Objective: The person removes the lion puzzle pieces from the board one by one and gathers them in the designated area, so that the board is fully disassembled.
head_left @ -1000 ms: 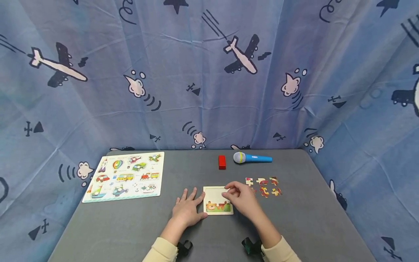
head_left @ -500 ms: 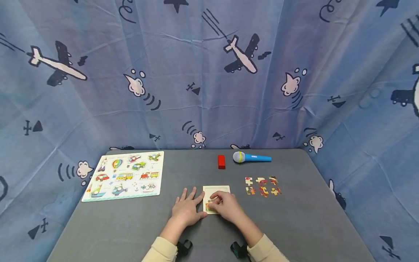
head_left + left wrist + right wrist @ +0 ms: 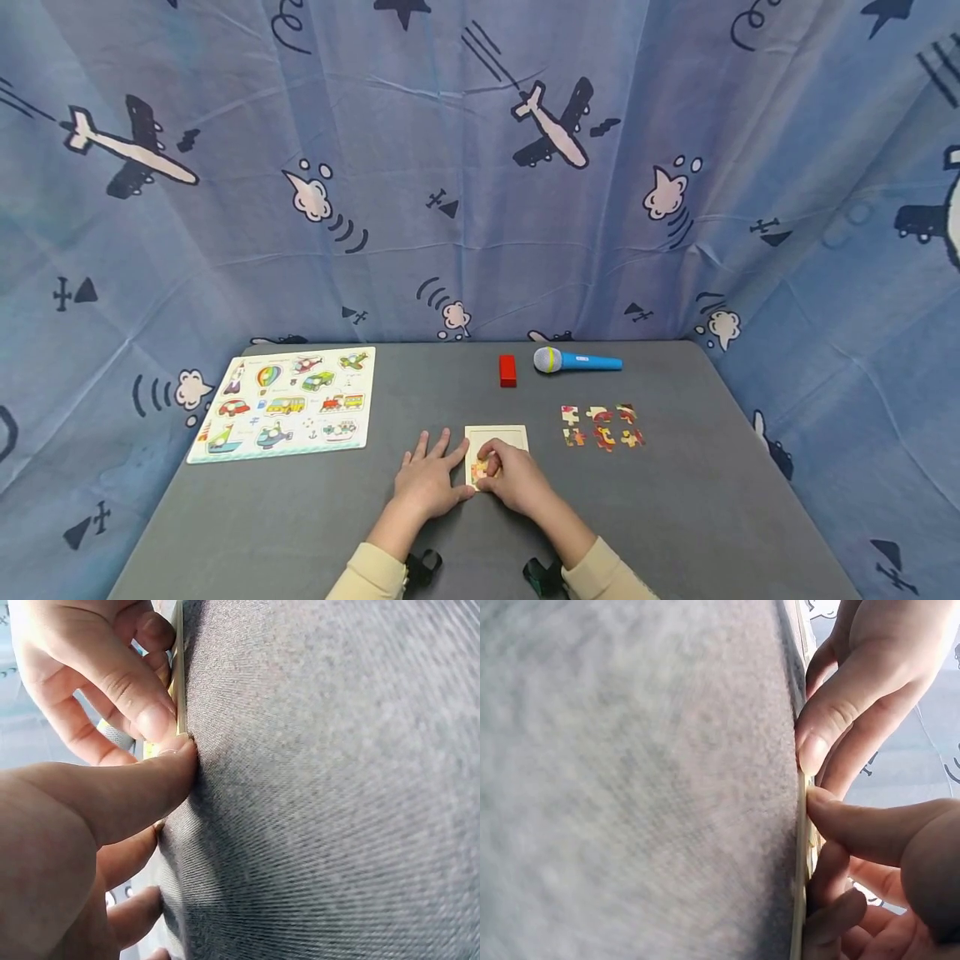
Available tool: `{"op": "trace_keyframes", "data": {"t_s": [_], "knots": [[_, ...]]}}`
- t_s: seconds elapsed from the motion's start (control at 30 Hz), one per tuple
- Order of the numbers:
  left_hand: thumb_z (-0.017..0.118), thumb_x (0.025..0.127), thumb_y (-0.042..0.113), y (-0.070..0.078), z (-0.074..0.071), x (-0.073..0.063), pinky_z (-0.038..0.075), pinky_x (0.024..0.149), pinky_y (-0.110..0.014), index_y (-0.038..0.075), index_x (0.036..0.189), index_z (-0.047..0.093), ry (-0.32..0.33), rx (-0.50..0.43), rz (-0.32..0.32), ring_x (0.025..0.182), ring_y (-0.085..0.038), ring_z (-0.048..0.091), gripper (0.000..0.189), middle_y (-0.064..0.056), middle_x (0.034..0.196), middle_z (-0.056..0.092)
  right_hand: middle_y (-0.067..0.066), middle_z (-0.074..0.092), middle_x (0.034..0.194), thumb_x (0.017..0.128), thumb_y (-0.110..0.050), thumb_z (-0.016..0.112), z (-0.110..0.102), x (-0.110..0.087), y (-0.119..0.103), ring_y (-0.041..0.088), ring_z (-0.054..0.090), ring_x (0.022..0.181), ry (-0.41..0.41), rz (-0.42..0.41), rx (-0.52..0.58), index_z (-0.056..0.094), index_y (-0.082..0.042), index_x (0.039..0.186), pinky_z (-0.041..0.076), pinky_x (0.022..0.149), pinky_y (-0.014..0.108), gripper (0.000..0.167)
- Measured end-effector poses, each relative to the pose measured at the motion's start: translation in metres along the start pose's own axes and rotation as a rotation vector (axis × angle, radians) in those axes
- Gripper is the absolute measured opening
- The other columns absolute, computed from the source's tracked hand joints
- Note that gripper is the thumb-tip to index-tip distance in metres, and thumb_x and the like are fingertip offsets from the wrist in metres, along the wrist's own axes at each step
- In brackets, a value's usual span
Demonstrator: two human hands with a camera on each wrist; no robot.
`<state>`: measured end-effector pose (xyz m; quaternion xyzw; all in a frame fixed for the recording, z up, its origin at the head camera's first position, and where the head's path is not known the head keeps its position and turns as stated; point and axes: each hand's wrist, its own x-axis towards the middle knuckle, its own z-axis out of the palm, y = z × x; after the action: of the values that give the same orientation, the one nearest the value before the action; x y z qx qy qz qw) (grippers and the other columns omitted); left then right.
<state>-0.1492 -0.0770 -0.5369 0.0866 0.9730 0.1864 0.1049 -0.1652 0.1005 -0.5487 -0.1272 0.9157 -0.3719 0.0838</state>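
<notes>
A small square puzzle tray [image 3: 504, 430] with a pale wooden rim lies on the grey table. Colourful jigsaw pieces [image 3: 478, 472] show along its lower left part; the right hand hides the rest. My left hand [image 3: 424, 487] lies spread at the tray's left side, thumb and index fingertip touching the rim. Over the tray is my right hand [image 3: 517, 480], fingers bent and thumb pressing near the lower left corner. In the right wrist view that thumb [image 3: 855, 823] meets the tray's edge close to the left thumb [image 3: 817, 742]. No loose piece is visible in its fingers.
Several loose jigsaw pieces [image 3: 604, 437] lie in two rows to the right. Behind them are a blue toy microphone [image 3: 592, 363] and a red block [image 3: 507, 372]. A vehicle picture board [image 3: 300, 421] lies at the left. A patterned blue curtain [image 3: 480, 208] hangs behind the table.
The right hand has moved left across the tray from its right side, then slightly down toward the lower left corner. The tray and left hand have stayed in place.
</notes>
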Motion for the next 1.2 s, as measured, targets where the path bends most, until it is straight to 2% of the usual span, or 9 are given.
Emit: {"op": "trace_keyframes", "data": {"t_s": [0.27,0.47,0.63,0.77,0.93,1.2], "knots": [[0.077,0.084,0.049,0.001,-0.003,0.0,0.026,0.117,-0.066,0.025,0.151,0.051,-0.011,-0.009,0.003,0.153,-0.043,0.021,0.075,-0.011,0.162,0.036,-0.003,0.057,0.082,0.08,-0.007,0.083,0.0,-0.001,-0.003,0.009,0.048,0.069,0.052,-0.036,-0.011,0.059,-0.017,0.094,0.038,0.063,0.026,0.03],[0.077,0.085,0.049,0.001,-0.002,0.0,0.026,0.117,-0.066,0.025,0.151,0.051,-0.007,-0.012,0.005,0.153,-0.043,0.021,0.075,-0.011,0.163,0.035,-0.007,0.067,0.078,0.085,-0.012,0.081,-0.007,-0.006,-0.009,0.004,0.05,0.058,0.077,-0.058,0.107,0.064,-0.015,0.091,0.041,0.053,0.022,0.018],[0.077,0.085,0.049,0.001,-0.002,0.0,0.026,0.117,-0.065,0.025,0.151,0.05,-0.016,-0.01,0.005,0.153,-0.043,0.02,0.075,-0.011,0.163,0.035,-0.006,0.071,0.073,0.084,-0.019,0.083,-0.027,-0.016,-0.016,0.006,0.052,0.054,0.06,-0.011,0.195,0.072,-0.011,0.095,0.041,0.048,0.022,0.017],[0.076,0.085,0.051,0.002,-0.002,0.0,0.025,0.118,-0.064,0.027,0.151,0.05,-0.018,0.0,-0.013,0.154,-0.042,0.02,0.076,-0.009,0.163,0.035,-0.006,0.07,0.073,0.085,-0.019,0.082,-0.044,-0.022,-0.015,0.008,0.053,0.055,0.087,0.023,0.214,0.075,-0.011,0.095,0.041,0.049,0.021,0.015],[0.076,0.085,0.051,0.002,-0.002,0.0,0.025,0.118,-0.064,0.027,0.151,0.049,-0.021,-0.008,-0.013,0.154,-0.042,0.02,0.076,-0.009,0.163,0.035,-0.004,0.07,0.074,0.086,-0.019,0.081,-0.061,-0.029,-0.002,0.011,0.056,0.057,0.149,0.077,0.252,0.075,-0.012,0.094,0.045,0.05,0.023,0.013],[0.077,0.085,0.048,0.002,-0.003,-0.003,0.025,0.117,-0.066,0.024,0.151,0.05,-0.005,-0.019,0.008,0.153,-0.043,0.021,0.075,-0.011,0.163,0.035,0.001,0.071,0.075,0.086,-0.016,0.081,-0.09,-0.039,0.027,0.013,0.06,0.059,0.248,0.166,0.246,0.076,-0.008,0.091,0.05,0.056,0.024,0.01]]}}
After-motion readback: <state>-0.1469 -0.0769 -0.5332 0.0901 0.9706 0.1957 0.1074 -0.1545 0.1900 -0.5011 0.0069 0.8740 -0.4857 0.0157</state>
